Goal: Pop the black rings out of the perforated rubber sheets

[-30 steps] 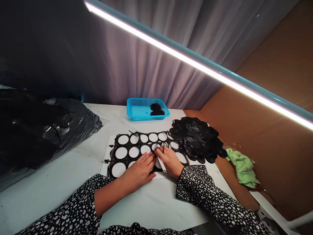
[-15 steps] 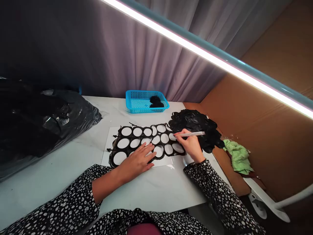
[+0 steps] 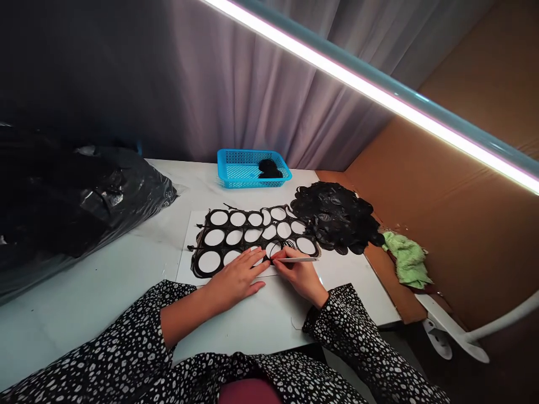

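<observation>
A white tabletop (image 3: 126, 264) stands against a grey curtain (image 3: 252, 95) and a brown cardboard wall (image 3: 463, 224), with a bright light bar (image 3: 370, 90) slanting overhead. A bulging black plastic bag (image 3: 84, 202) lies along the left edge, and a blue plastic basket (image 3: 236, 175) with a few black scraps in it sits at the far edge. A heap of curled black scraps (image 3: 337, 216) covers the right side, and a crumpled green cloth (image 3: 406, 259) lies past the right edge.

In the last moment, the right hand (image 3: 298, 275) has drawn back from the upper right of the lattice, bringing its slim white stick (image 3: 298, 259) to the lower middle. Its work now lies among the nearer openings, not by the heap.

A white sheet (image 3: 185, 264) lies near the middle of the tabletop, carrying a black lattice (image 3: 246, 219) with rows of round openings and ragged outer edges. Thin black curls rise around the openings near the stick's tip.

The left hand (image 3: 236, 275) rests flat on the lattice's near edge, its fingers (image 3: 256, 264) spread and gripping nothing. The right hand's fingers (image 3: 280, 257) are closed around the stick.
</observation>
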`<state>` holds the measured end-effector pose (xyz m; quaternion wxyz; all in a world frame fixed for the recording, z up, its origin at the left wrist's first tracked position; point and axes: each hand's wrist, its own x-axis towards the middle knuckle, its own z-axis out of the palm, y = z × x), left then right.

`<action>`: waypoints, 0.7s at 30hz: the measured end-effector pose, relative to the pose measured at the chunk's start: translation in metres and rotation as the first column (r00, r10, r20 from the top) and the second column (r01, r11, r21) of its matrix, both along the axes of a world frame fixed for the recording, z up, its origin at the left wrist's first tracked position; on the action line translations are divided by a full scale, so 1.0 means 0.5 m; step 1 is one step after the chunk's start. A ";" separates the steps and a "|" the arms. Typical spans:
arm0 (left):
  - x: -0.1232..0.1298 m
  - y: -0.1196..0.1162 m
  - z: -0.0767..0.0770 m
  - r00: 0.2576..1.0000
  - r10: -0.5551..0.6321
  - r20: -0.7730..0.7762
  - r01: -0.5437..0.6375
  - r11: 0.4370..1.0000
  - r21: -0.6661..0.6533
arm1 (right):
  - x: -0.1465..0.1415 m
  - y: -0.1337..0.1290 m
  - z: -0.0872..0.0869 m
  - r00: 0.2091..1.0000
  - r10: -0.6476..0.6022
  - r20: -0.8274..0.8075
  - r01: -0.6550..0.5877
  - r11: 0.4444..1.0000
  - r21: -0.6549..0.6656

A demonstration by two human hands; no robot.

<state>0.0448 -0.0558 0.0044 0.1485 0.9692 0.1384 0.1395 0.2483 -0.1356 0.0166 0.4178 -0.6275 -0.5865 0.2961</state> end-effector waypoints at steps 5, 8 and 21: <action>0.000 -0.001 -0.003 1.000 0.003 0.007 -0.003 1.000 0.006 | -0.003 -0.003 -0.007 0.983 0.001 0.182 -0.007 1.000 0.030; 0.000 0.002 -0.004 0.999 0.006 0.039 -0.006 1.000 -0.001 | -0.013 -0.013 -0.011 0.938 0.044 0.345 -0.073 0.995 0.073; -0.007 0.007 0.005 0.999 0.044 -0.011 -0.044 0.998 -0.035 | 0.215 0.110 0.051 0.758 -0.578 0.303 0.510 0.814 0.279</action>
